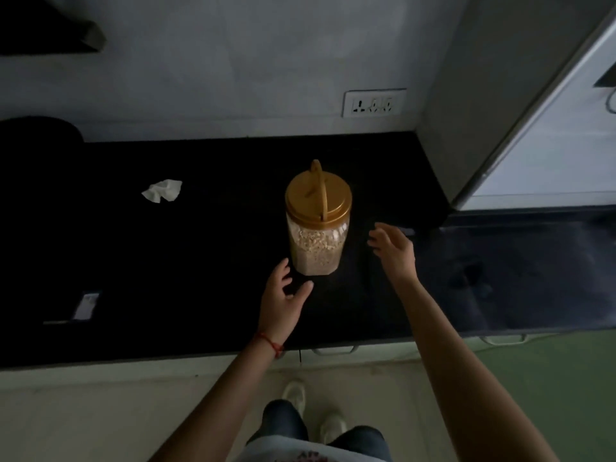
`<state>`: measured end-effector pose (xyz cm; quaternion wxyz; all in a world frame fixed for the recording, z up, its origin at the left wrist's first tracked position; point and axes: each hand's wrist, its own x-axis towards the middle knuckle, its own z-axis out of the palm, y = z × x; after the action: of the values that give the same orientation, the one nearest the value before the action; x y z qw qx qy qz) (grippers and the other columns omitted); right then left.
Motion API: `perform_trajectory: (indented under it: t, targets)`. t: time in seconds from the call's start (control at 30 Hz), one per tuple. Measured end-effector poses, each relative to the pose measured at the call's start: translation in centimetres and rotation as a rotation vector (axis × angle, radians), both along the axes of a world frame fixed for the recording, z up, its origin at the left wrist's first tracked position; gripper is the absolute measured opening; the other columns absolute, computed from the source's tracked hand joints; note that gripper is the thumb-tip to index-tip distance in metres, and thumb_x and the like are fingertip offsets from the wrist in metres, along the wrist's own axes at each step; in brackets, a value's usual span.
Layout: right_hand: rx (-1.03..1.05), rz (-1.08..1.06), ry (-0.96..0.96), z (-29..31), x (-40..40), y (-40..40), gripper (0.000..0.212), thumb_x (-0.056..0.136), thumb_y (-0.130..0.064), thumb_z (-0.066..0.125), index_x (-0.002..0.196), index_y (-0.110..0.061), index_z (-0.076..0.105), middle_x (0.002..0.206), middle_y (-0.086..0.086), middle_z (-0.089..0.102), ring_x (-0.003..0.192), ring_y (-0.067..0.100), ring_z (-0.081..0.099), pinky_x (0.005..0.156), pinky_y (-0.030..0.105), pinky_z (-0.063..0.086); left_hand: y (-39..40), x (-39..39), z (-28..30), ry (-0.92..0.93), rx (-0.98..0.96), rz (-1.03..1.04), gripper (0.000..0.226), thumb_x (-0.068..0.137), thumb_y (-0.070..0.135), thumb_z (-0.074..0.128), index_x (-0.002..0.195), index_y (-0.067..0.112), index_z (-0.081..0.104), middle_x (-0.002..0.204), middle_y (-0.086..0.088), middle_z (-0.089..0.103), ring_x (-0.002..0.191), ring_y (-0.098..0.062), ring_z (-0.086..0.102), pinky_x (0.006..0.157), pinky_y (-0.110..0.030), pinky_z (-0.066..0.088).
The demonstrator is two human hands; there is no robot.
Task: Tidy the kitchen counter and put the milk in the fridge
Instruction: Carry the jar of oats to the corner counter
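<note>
Reaching: both hands converge on 1 jar, neither touching it yet.
Step in hand: tidying the worktop, by my reading; the jar looks like the item about to be lifted or shifted.
Jar: clear plastic jar (316, 243), upright, part-filled with pale flakes or grain, gold lid (318, 196) with an arched carry handle; stands mid-worktop, nearer the front edge than the back wall.
Left hand: left hand (281, 300) spread wide, fingers relaxed, holding nothing, just beside the jar's base on its front-left; red thread on the wrist.
Right hand: right hand (393, 250) loosely open, fingers slightly bent toward the jar, holding nothing, near its right side with a clear gap.
Worktop: black worktop (200, 311), dim light, detail poor.
Litter: 1 crumpled white tissue (163, 190) toward the back-left, well apart from the jar.
Unknown: small pale flat item (87, 305) near the front-left edge; cannot tell what it is.
Milk: none visible; cannot say where it stands.
Fridge: grey fridge (466, 121) at the worktop's right end, pale door (553, 138) seemingly ajar.
Wall: socket plate (375, 103) above the back edge.
Next move calls for: closing both palms on the jar's sides, or hooking the handle, keeping it upright; the tissue remains to be cleared.
</note>
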<state>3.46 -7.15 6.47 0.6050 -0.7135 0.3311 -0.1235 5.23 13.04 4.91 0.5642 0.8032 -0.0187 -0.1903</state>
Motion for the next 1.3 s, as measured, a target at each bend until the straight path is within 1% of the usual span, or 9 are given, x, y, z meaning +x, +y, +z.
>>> perform_trajectory:
  t: [0.3,0.43,0.6,0.7,0.83,0.97,1.03,1.17,1.3]
  targets:
    - [0.194,0.141,-0.035,2.1,8.2,0.1,0.036,0.097,-0.021,0.037,0.129,-0.008,0.049,0.109,0.003,0.061,0.102,0.016,0.057,0.091,0.032,0.044,-4.7,2.4,-1.1,-0.139,-0.052,0.073,0.105,0.054,0.055,0.072,0.140,0.014,0.028,0.140,-0.008,0.042,0.128,-0.017,0.043,0.104,-0.037,0.043]
    - [0.228,0.190,-0.019,1.4,9.5,0.6,0.033,0.097,-0.024,0.033,0.084,-0.022,0.064,0.078,-0.003,0.063,0.072,0.006,0.061,0.069,0.023,0.044,-5.9,2.1,-1.2,-0.205,-0.013,0.112,0.127,0.046,0.075,0.064,0.142,0.006,0.019,0.144,-0.014,0.036,0.133,-0.020,0.036,0.106,-0.030,0.035]
    - [0.305,0.153,-0.055,0.4,9.8,0.8,0.037,0.098,-0.025,0.030,0.074,-0.023,0.059,0.059,-0.007,0.067,0.052,-0.005,0.062,0.065,0.022,0.043,-7.4,2.9,-1.6,-0.176,-0.007,0.190,0.121,0.050,0.032,0.087,0.142,0.003,0.014,0.146,-0.018,0.029,0.135,-0.026,0.032,0.109,-0.033,0.034]
    - [0.300,0.158,-0.068,0.4,9.6,1.2,0.034,0.098,-0.025,0.030,0.083,-0.020,0.059,0.077,-0.004,0.061,0.066,0.003,0.061,0.065,0.019,0.044,-7.0,3.7,-2.4,-0.179,-0.041,0.191,0.123,0.045,0.041,0.085,0.141,0.002,0.019,0.145,-0.018,0.032,0.133,-0.022,0.035,0.098,-0.006,0.027]
    - [0.227,0.193,-0.084,-0.3,9.0,2.3,0.034,0.098,-0.030,0.028,0.111,-0.012,0.055,0.098,0.001,0.060,0.089,0.010,0.059,0.073,0.021,0.044,-4.7,5.4,-3.4,-0.216,-0.104,0.100,0.119,0.043,0.038,0.087,0.141,0.014,0.023,0.144,-0.009,0.036,0.134,-0.017,0.039,0.105,-0.021,0.040]
    - [0.162,0.205,-0.064,-1.3,8.5,2.6,0.031,0.095,-0.036,0.036,0.110,-0.019,0.058,0.111,0.000,0.056,0.104,0.014,0.056,0.087,0.029,0.045,-2.0,5.8,-3.0,-0.258,-0.121,0.047,0.109,0.047,0.045,0.080,0.137,0.023,0.023,0.139,0.004,0.035,0.126,0.008,0.036,0.093,0.003,0.033]
    - [0.133,0.206,-0.046,-1.5,8.5,2.9,0.029,0.094,-0.040,0.037,0.102,-0.026,0.061,0.117,0.004,0.053,0.108,0.018,0.055,0.091,0.033,0.046,-1.6,5.7,-3.0,-0.272,-0.099,0.079,0.113,0.047,0.048,0.077,0.140,0.015,0.021,0.138,0.001,0.034,0.127,-0.001,0.036,0.093,0.003,0.034]
    - [0.144,0.193,-0.085,-1.3,8.5,3.8,0.028,0.096,-0.034,0.034,0.084,-0.030,0.059,0.100,0.005,0.059,0.093,0.015,0.060,0.078,0.024,0.045,-2.0,5.7,-3.4,-0.340,-0.038,0.122,0.113,0.047,0.051,0.077,0.138,0.017,0.019,0.139,-0.004,0.036,0.129,-0.019,0.042,0.101,-0.028,0.042]
    - [0.171,0.156,-0.086,-1.6,8.3,3.9,0.028,0.093,-0.040,0.038,0.089,-0.024,0.061,0.095,0.003,0.063,0.090,0.015,0.062,0.077,0.025,0.046,-1.5,6.5,-2.7,-0.314,-0.031,0.082,0.116,0.043,0.055,0.076,0.137,0.011,0.026,0.131,0.003,0.039,0.122,-0.009,0.042,0.092,-0.003,0.036]
